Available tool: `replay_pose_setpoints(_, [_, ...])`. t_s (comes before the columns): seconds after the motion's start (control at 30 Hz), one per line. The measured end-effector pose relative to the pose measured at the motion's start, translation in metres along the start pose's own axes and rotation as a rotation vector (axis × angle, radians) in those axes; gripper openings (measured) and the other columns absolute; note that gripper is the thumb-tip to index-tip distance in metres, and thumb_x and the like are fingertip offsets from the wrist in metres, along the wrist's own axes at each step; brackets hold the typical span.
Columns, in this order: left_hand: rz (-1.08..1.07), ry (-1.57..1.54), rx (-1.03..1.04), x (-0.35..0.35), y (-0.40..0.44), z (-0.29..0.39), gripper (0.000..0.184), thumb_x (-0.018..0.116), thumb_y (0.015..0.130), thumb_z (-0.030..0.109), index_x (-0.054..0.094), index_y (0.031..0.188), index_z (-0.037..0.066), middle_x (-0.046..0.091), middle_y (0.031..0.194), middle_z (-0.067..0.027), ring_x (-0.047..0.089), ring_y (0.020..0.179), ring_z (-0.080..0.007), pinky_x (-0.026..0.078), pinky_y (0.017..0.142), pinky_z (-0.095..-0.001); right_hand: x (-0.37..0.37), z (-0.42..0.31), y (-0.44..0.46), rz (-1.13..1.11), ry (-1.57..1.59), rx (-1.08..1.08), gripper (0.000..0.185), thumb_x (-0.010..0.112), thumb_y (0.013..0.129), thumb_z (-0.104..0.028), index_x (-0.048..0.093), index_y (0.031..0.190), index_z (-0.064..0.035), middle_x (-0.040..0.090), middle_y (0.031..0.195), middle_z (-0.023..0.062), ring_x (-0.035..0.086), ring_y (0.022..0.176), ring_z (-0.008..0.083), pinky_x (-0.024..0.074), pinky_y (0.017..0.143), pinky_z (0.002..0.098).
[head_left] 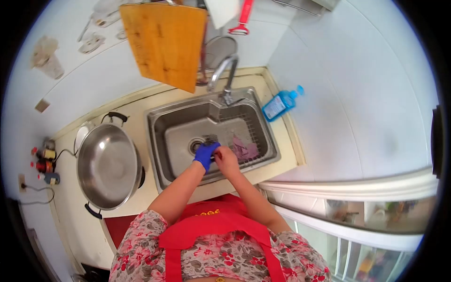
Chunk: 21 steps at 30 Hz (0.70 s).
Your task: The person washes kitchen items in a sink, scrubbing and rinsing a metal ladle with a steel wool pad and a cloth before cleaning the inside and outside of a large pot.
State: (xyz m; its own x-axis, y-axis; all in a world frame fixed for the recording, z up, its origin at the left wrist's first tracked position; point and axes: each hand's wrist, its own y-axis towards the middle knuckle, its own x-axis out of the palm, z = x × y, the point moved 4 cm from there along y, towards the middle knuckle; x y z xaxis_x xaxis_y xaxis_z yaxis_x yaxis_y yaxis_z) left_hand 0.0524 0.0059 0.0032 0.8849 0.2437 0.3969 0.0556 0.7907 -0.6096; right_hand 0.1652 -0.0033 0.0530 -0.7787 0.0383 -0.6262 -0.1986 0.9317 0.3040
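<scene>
Over the sink (164, 141), my two hands meet near the drain. My left hand (206, 155) wears a blue rubber glove, its fingers bent in toward the right. Bare, my right hand (227, 161) has its fingers pinched together against the glove's fingers; what lies between them is hidden. Just beyond the gloved fingers shows a dark, wiry-looking pad (210, 138), and I cannot tell whether the glove touches it. A crumpled purple cloth (245, 149) lies on the wire rack (253, 127) in the sink's right part.
A chrome faucet (227, 94) stands behind the sink. Right of it is a blue soap bottle (278, 107). A large steel pan (107, 164) sits on the counter at left, near several small bottles (44, 165). A wooden cutting board (164, 44) and a red peeler (243, 19) hang above.
</scene>
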Motion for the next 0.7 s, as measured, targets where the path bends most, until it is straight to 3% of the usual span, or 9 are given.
replay_pose_setpoints(0.03, [0.033,-0.006,-0.012,0.004,0.008,0.0,0.024,0.064,0.076,0.027,0.057,0.091,0.01,0.059,0.077,-0.0037,0.058,0.07,-0.0158,0.048,0.062,-0.0313,-0.009,-0.004,0.001,-0.039,0.134,0.085,0.015,0.06,0.074,-0.003,0.059,0.088,-0.0042,0.059,0.073,0.0104,0.058,0.066,0.0193,0.0463,0.061,0.0298])
replay_pose_setpoints(0.13, [0.01,-0.141,0.047,0.022,0.012,0.003,0.02,0.063,0.077,0.021,0.057,0.092,0.009,0.06,0.08,-0.0046,0.059,0.068,-0.0161,0.05,0.061,-0.0301,-0.032,0.023,0.019,-0.066,0.385,0.275,0.014,0.059,0.078,-0.006,0.061,0.092,-0.0044,0.058,0.074,0.0049,0.056,0.065,0.0134,0.0455,0.059,0.0258])
replay_pose_setpoints(0.2, [-0.045,-0.204,0.052,0.036,0.02,0.005,0.019,0.063,0.077,0.018,0.057,0.092,0.008,0.061,0.082,-0.0051,0.06,0.071,-0.0168,0.051,0.062,-0.0307,-0.049,0.058,0.028,-0.022,0.851,0.737,0.014,0.056,0.082,-0.009,0.061,0.094,-0.0037,0.059,0.077,0.0032,0.056,0.068,0.0122,0.0458,0.06,0.0245])
replay_pose_setpoints(0.23, [-0.029,-0.208,0.041,0.047,0.016,0.013,0.018,0.061,0.079,0.017,0.057,0.093,0.007,0.061,0.084,-0.007,0.06,0.074,-0.0186,0.051,0.066,-0.0322,-0.061,0.07,0.031,-0.011,0.851,0.735,0.014,0.056,0.082,-0.009,0.061,0.094,-0.0037,0.059,0.077,0.0032,0.056,0.068,0.0122,0.0458,0.06,0.0245])
replay_pose_setpoints(0.3, [-0.026,-0.213,0.039,0.066,0.023,0.02,0.018,0.06,0.081,0.017,0.056,0.095,0.006,0.062,0.086,-0.0089,0.06,0.077,-0.0204,0.052,0.069,-0.0338,-0.082,0.096,0.039,0.078,1.21,0.848,0.017,0.053,0.085,-0.012,0.059,0.099,-0.0031,0.061,0.081,0.0045,0.057,0.071,0.0127,0.0471,0.062,0.0245])
replay_pose_setpoints(0.4, [-0.205,-0.322,-0.034,0.098,0.048,0.017,0.019,0.06,0.081,0.018,0.057,0.096,0.008,0.062,0.09,-0.0079,0.06,0.08,-0.0204,0.051,0.072,-0.0347,-0.113,0.137,0.055,0.191,1.511,0.909,0.019,0.051,0.087,-0.013,0.057,0.102,-0.0034,0.061,0.084,0.0061,0.058,0.075,0.0137,0.0482,0.065,0.0255])
replay_pose_setpoints(0.47, [-0.253,-0.27,-0.068,0.141,0.044,0.032,0.02,0.061,0.081,0.019,0.058,0.099,0.01,0.062,0.094,-0.0071,0.06,0.084,-0.0202,0.05,0.075,-0.0352,-0.137,0.164,0.076,0.252,1.545,0.891,0.022,0.05,0.088,-0.018,0.056,0.103,-0.0031,0.061,0.086,0.0064,0.058,0.077,0.0153,0.0491,0.068,0.0264])
replay_pose_setpoints(0.53, [-0.316,-0.259,-0.077,0.17,0.062,0.036,0.022,0.061,0.081,0.019,0.058,0.1,0.01,0.062,0.094,-0.0069,0.06,0.085,-0.0201,0.05,0.074,-0.0351,-0.168,0.175,0.101,0.365,1.617,0.859,0.033,0.05,0.088,-0.032,0.057,0.098,-0.0013,0.06,0.085,0.0091,0.057,0.076,0.0171,0.0494,0.067,0.0279])
replay_pose_setpoints(0.7, [-0.357,-0.262,-0.067,0.223,0.079,0.055,0.023,0.063,0.08,0.02,0.058,0.1,0.011,0.061,0.097,-0.0069,0.059,0.087,-0.0201,0.05,0.074,-0.0354,-0.216,0.181,0.17,0.395,1.545,0.936,0.047,0.049,0.086,-0.043,0.057,0.095,0.0027,0.059,0.084,0.0101,0.058,0.078,0.0183,0.0502,0.07,0.0291])
